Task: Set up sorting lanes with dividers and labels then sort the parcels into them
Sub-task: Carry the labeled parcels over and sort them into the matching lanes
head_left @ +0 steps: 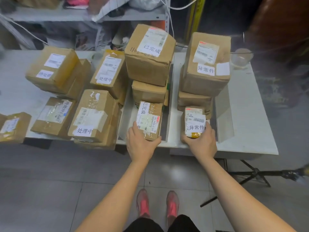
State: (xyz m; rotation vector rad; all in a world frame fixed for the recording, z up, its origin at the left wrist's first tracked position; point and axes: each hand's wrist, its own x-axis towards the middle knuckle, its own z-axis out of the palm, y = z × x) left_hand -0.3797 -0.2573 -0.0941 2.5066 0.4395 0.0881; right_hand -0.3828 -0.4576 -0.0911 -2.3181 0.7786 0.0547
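Observation:
Cardboard parcels with white paper labels stand in rows on a white table (247,131). My left hand (139,143) grips the near end of a small brown parcel (150,118) at the table's front edge, fingers on its left side and thumb on its right. My right hand (203,141) holds the near end of a smaller parcel (194,121) wrapped in white labels, to the right of the first. Behind each stands a stack of larger boxes, the left stack (148,59) and the right stack (207,64). A thin upright divider (170,104) runs between the two rows.
More labelled boxes (93,116) fill the table's left half, one small box (13,128) at the far left edge. A clear glass cup (241,57) stands at the back right. Grey shelving (83,14) rises behind. A black tripod (254,174) lies on the tiled floor under the right side.

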